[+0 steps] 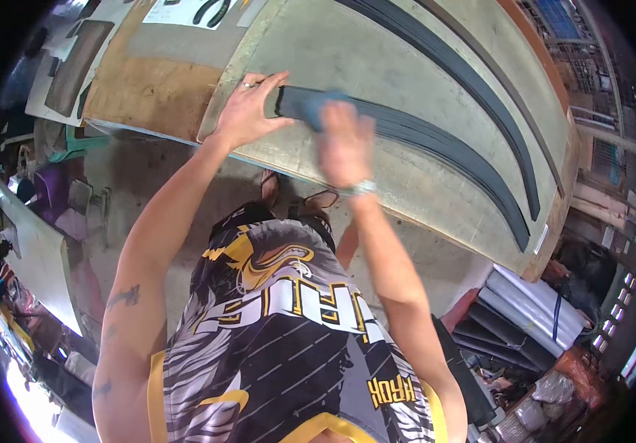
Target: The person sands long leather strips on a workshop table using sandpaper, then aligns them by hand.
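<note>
A stack of long dark grey strips point(436, 138) lies across the table, its near end dark-edged and its far part curving in this wide view. At that end, my left hand point(248, 111) rests on the tabletop with thumb and forefinger spread to either side of the strips. My right hand point(346, 144), smeared by motion, is over the strips with a blue pad or cloth point(318, 111) under its fingers. The blue thing lies against the top of the stack; its exact kind is too blurred to make out.
Another dark strip stack point(451, 55) lies farther back, with a thin brown strip point(499, 70) behind it. Brown board point(148, 92) covers the table's left part, below a sheet with black-handled pliers point(211, 13). Wrapped rolls point(536, 306) lie at lower right.
</note>
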The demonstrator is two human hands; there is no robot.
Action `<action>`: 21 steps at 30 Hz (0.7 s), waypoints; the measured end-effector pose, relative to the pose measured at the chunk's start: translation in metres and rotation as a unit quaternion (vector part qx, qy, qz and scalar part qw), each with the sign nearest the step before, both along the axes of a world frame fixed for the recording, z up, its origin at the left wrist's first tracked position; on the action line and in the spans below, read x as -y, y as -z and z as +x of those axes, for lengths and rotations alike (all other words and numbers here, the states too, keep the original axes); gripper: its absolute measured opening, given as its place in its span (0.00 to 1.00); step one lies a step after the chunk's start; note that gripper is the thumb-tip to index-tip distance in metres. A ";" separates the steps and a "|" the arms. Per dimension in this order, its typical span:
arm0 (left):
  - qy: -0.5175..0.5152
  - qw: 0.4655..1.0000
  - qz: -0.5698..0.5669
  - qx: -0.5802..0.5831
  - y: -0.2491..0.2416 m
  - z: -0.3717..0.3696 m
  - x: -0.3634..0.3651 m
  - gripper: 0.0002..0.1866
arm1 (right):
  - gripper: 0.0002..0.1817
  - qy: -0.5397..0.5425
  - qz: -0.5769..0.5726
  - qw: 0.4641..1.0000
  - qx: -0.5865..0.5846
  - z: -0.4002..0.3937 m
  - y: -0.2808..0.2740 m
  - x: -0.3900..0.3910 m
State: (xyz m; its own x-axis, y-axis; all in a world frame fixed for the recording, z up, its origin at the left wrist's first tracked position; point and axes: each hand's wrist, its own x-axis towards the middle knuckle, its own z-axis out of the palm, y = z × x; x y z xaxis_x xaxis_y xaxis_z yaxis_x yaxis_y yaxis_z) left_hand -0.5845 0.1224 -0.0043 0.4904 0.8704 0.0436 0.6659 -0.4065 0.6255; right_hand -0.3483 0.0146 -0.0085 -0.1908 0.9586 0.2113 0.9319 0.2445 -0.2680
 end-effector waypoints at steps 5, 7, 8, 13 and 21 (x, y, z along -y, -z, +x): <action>0.000 1.000 0.013 0.007 0.003 -0.003 -0.002 0.53 | 0.27 0.341 0.067 0.937 0.034 0.229 0.038 0.081; -0.008 1.000 -0.002 0.010 0.004 -0.004 -0.002 0.53 | 0.25 0.455 0.029 0.869 -0.194 0.226 0.037 0.067; -0.008 1.000 -0.008 0.013 0.004 -0.004 -0.002 0.53 | 0.26 0.364 0.014 0.927 -0.094 0.171 0.032 0.052; 0.005 1.000 -0.009 0.017 0.006 -0.002 -0.003 0.53 | 0.38 -0.025 -0.005 0.999 -0.029 -0.052 0.001 0.000; -0.018 0.999 -0.035 0.033 -0.006 -0.006 0.001 0.54 | 0.26 0.274 0.090 0.957 0.013 0.225 0.046 0.064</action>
State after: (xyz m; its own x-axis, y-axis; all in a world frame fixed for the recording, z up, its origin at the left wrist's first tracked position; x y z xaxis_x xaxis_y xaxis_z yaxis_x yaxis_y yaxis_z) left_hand -0.5901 0.1217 0.0014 0.4577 0.8890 0.0129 0.6359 -0.3374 0.6941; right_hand -0.1230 -0.0492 -0.0542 0.3237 0.8646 0.3842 0.9390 -0.2436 -0.2428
